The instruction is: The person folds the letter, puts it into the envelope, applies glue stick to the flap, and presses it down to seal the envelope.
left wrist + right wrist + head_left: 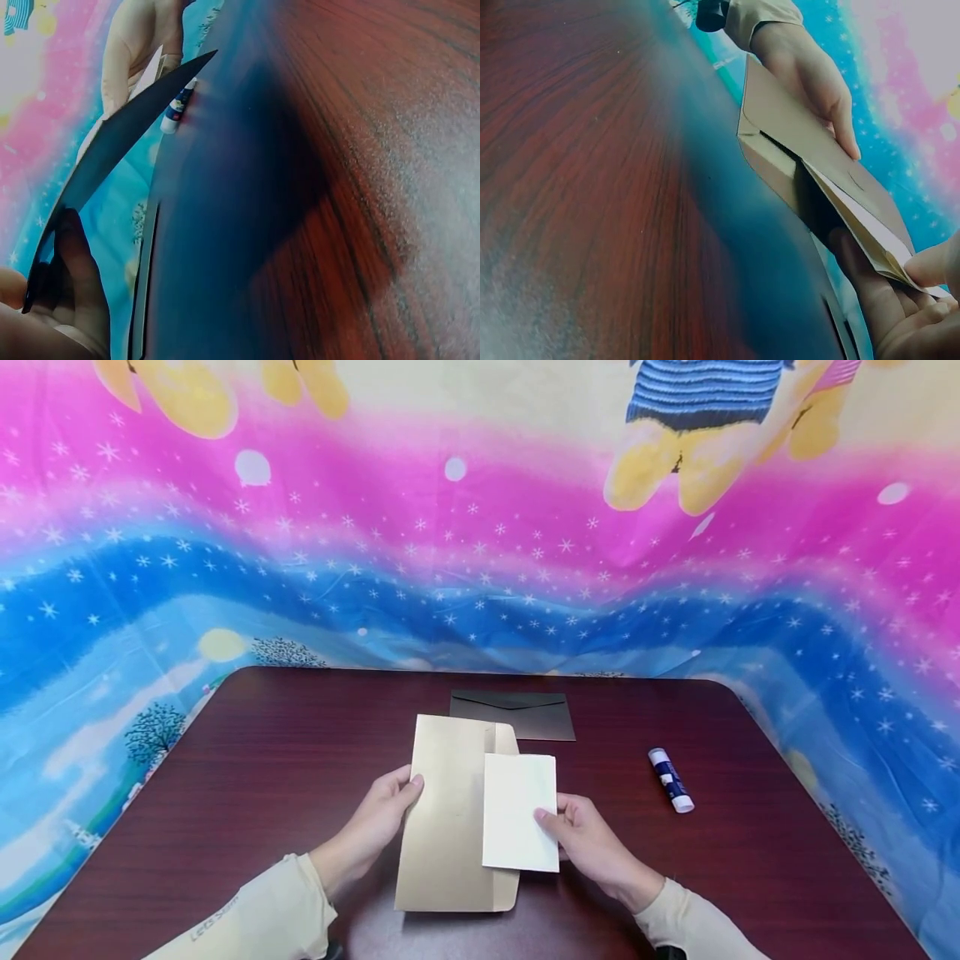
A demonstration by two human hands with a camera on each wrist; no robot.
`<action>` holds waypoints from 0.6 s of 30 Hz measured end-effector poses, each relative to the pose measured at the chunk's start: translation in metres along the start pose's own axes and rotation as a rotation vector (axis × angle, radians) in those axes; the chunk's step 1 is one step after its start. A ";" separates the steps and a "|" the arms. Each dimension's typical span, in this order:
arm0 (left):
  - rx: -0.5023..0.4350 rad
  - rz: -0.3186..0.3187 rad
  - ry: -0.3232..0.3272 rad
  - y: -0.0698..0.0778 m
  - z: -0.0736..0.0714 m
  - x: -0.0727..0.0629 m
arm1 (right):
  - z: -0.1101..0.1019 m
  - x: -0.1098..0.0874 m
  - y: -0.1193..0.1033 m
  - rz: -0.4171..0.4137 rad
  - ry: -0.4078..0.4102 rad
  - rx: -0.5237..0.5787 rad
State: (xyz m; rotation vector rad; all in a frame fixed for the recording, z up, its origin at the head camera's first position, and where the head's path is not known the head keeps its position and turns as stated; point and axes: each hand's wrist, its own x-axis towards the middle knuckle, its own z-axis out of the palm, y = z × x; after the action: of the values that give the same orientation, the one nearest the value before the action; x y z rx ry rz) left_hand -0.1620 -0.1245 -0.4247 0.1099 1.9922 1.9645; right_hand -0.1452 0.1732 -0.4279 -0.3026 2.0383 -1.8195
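Note:
My left hand [375, 818] pinches the left edge of a beige envelope [446, 827], thumb on its front. The envelope is held up over the table with its open flap [505, 893] toward the right. Between thumb and fingers my right hand [596, 847] holds a white card [517, 810] by its right edge. In the head view the card overlaps the flap and the edge of the envelope's mouth. The right wrist view shows the card [855, 214], which looks folded, right at that mouth. From the left wrist, the envelope's shaded back [112, 146] shows.
A dark grey envelope [525, 714] lies at the back of the brown table [300, 718], partly behind the beige one. On the right lies a glue stick [671, 781] with a blue label. A colourful cloth [480, 568] hangs around the table.

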 end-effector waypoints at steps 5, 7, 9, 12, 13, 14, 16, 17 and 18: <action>0.028 0.010 0.017 0.000 0.004 -0.002 | 0.000 0.000 -0.001 -0.005 0.009 -0.001; 0.036 0.009 0.017 0.000 0.005 -0.002 | 0.000 0.001 -0.001 -0.006 0.010 -0.006; 0.038 0.010 0.006 -0.001 0.006 -0.003 | 0.000 0.002 -0.001 -0.006 0.009 -0.017; 0.035 0.020 -0.022 -0.002 0.007 -0.003 | 0.002 0.003 -0.002 -0.008 -0.002 -0.025; 0.034 0.024 -0.028 -0.002 0.009 -0.003 | 0.003 0.003 -0.003 -0.009 -0.006 -0.025; 0.034 0.027 -0.032 -0.002 0.010 -0.003 | 0.004 0.004 -0.003 -0.012 -0.009 -0.024; 0.033 0.028 -0.027 -0.003 0.014 -0.002 | 0.007 0.005 -0.003 -0.016 -0.016 -0.023; 0.043 0.030 -0.011 -0.003 0.017 -0.002 | 0.008 0.005 -0.003 -0.017 -0.020 -0.021; 0.052 0.030 0.008 -0.003 0.019 -0.002 | 0.009 0.005 -0.003 -0.016 -0.022 -0.018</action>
State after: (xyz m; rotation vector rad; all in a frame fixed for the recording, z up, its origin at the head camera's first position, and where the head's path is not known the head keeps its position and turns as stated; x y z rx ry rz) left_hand -0.1540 -0.1072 -0.4272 0.1454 2.0590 1.9348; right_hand -0.1466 0.1626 -0.4264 -0.3439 2.0437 -1.8005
